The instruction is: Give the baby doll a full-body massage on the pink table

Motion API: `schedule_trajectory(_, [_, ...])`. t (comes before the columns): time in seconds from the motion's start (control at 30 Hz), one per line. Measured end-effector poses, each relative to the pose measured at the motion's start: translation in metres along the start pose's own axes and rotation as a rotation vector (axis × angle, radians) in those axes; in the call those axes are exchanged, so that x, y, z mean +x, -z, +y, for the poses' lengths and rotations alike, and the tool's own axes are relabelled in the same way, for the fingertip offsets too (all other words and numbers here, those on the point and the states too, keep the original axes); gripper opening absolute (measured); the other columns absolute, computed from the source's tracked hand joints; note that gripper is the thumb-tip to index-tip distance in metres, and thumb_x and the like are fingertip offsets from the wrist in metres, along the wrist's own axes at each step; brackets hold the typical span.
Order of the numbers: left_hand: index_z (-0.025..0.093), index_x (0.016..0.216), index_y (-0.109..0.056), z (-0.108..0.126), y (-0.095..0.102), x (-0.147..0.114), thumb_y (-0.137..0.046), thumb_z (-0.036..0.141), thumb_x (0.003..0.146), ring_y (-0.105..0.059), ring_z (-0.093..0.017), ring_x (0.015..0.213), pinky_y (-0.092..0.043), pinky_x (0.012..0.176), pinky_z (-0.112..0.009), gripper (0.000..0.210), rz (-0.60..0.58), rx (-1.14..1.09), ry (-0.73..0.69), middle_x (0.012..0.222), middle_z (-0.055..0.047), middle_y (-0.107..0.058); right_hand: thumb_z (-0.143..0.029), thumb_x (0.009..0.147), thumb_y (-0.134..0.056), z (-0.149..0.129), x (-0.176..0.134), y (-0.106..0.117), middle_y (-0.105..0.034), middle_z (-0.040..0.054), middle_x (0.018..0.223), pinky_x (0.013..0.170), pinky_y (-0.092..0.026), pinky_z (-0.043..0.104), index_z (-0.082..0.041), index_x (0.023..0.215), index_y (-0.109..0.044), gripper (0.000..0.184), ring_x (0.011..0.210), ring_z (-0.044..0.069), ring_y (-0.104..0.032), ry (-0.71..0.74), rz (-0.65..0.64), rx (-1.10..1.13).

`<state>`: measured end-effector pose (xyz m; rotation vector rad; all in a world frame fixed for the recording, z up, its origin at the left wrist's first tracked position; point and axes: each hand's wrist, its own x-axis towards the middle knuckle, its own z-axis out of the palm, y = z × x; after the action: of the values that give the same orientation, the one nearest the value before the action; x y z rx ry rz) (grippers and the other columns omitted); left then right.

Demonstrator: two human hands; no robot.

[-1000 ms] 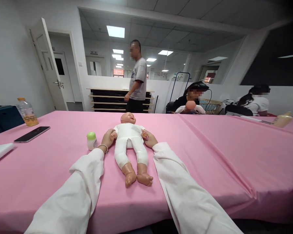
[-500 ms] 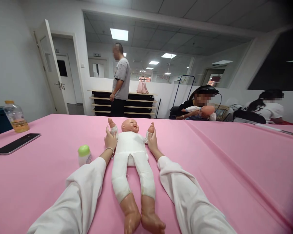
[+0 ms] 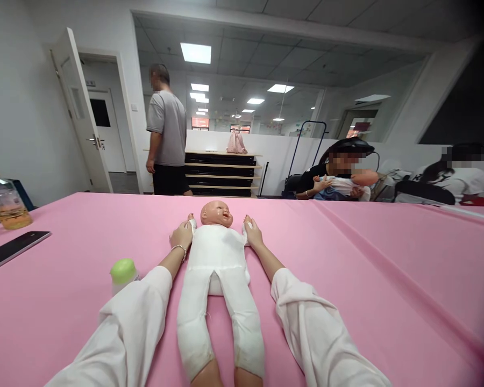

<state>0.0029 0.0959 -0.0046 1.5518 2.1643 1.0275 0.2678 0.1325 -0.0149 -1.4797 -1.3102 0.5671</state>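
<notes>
Doll (image 3: pixel 216 250) lies on its back, left hand (image 3: pixel 182 235) and right hand (image 3: pixel 254 233) gripping its arms, bottle label (image 3: pixel 7 201) unreadably blurred.

Doll (image 3: pixel 216 250) (on its back), pink cloth (image 3: pixel 322 269)

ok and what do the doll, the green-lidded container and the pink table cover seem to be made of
Doll's head: likely vinyl or soft plastic, smooth with a slight sheen.
Doll's body: white fabric, matte, with visible seams.
Green-lidded container: probably plastic, smooth and evenly colored on top.
Pink table cover: smooth, faintly glossy, long crease; cloth or perhaps vinyl.
</notes>
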Motion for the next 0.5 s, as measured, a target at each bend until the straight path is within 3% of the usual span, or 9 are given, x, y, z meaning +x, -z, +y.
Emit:
schedule_trajectory(0.13, [0.02, 0.132, -0.044, 0.0, 0.004, -0.007, -0.034, 0.045, 0.087, -0.056, -0.033, 0.11, -0.04, 0.088, -0.045, 0.053, 0.091, -0.138, -0.012, 0.117, -0.015, -0.062, -0.044, 0.083, -0.042, -0.003, -0.016, 0.005, -0.045, 0.0161, 0.138, 0.102, -0.038, 0.043, -0.014, 0.14, -0.032, 0.065, 0.125, 0.028, -0.046, 0.192, 0.086, 0.022])
schedule_trajectory(0.27, [0.014, 0.139, -0.032, 0.0, 0.012, -0.023, -0.048, 0.04, 0.082, -0.057, -0.03, 0.109, -0.043, 0.087, -0.039, 0.065, 0.211, -0.255, -0.113, 0.116, -0.016, -0.061, -0.041, 0.083, -0.046, -0.011, -0.041, 0.013, -0.036, 0.0185, 0.144, 0.101, -0.039, 0.047, -0.014, 0.143, -0.021, 0.07, 0.128, 0.03, -0.043, 0.361, 0.136, 0.041])
schedule_trajectory(0.5, [0.02, 0.124, -0.044, -0.015, 0.028, -0.051, -0.057, 0.03, 0.075, -0.062, -0.025, 0.097, -0.047, 0.079, -0.035, 0.052, 0.252, -0.339, -0.166, 0.111, -0.01, -0.063, -0.035, 0.077, -0.059, -0.019, -0.082, 0.037, -0.039, 0.0155, 0.142, 0.105, -0.037, 0.045, -0.017, 0.141, -0.024, 0.075, 0.129, 0.026, -0.042, 0.539, 0.018, 0.041])
